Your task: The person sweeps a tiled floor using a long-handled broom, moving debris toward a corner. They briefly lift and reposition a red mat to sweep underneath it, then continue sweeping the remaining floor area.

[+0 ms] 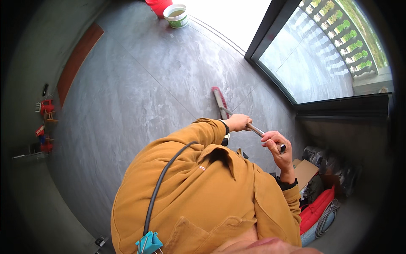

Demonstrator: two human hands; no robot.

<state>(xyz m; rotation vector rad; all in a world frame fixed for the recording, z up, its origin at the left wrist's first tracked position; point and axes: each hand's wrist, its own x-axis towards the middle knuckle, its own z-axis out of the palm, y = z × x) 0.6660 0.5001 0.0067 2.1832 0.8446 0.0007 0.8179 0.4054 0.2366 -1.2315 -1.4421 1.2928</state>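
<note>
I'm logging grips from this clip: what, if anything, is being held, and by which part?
A floor brush, by its metal handle: the right hand grips near the top end, the left hand further down.

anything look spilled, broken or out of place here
Nothing looks clearly broken. Pale streaks mark the glossy grey floor around the red-bristled brush; water, glare or finish, I cannot tell. At right, brown cardboard, bundled red fabric and a coiled grey line lie jumbled, looking untidy.

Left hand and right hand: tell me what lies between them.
In the head view, a short stretch of the grey pole lies between the left hand and the right hand, which both grip it.
</note>
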